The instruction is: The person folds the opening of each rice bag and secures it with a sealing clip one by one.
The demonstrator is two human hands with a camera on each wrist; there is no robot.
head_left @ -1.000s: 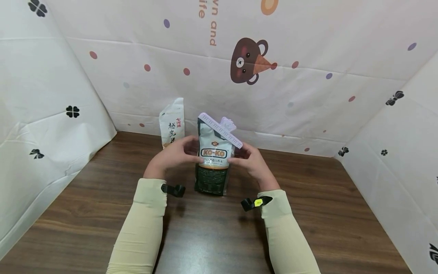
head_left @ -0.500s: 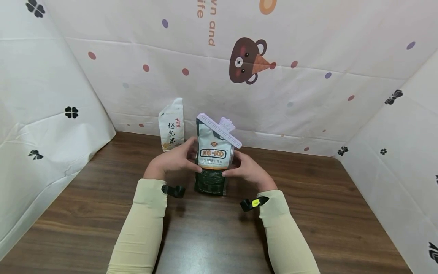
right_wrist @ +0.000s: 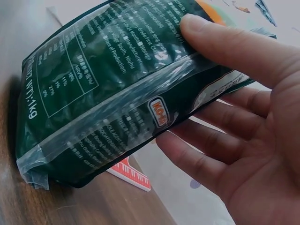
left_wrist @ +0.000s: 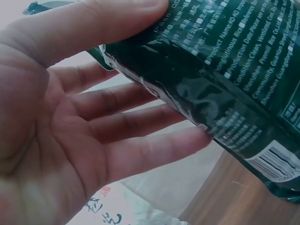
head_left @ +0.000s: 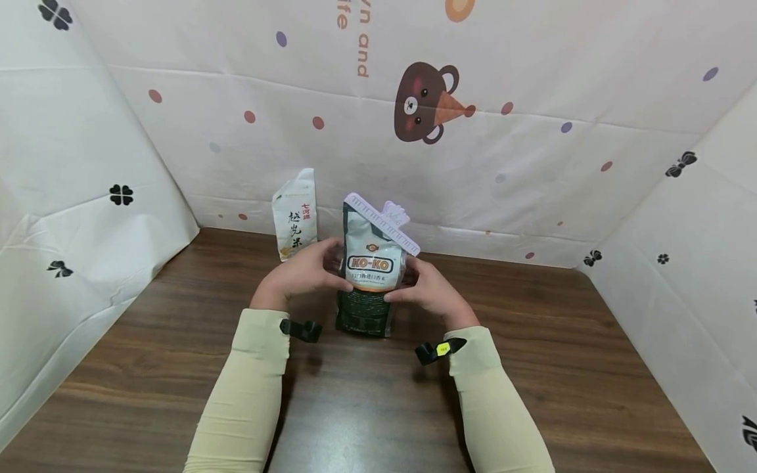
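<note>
A dark green and white KO-KO rice bag (head_left: pixel 365 309) stands upright on the table. A lilac sealing clip (head_left: pixel 384 225) sits slantwise across its top corner. My left hand (head_left: pixel 304 274) holds the bag's left side, thumb on the front and fingers reaching behind. From the opposite side my right hand (head_left: pixel 432 292) holds it the same way, its thumb pressing the front in the right wrist view. The fingers behind the bag are mostly hidden in the head view. Barcode and fine print show on the bag's side (left_wrist: pixel 234 117) in the left wrist view.
Behind my left hand, a white rice bag (head_left: pixel 296 220) leans against the patterned cloth backdrop (head_left: pixel 503 197). A red and white clip (right_wrist: pixel 131 174) shows behind the green bag in the right wrist view. Cloth walls border the wooden table (head_left: pixel 562 355) left and right.
Both hands have slid lower on the rice bag, thumbs now near the orange band and the dark lower part. The bag stays in nearly the same place.
</note>
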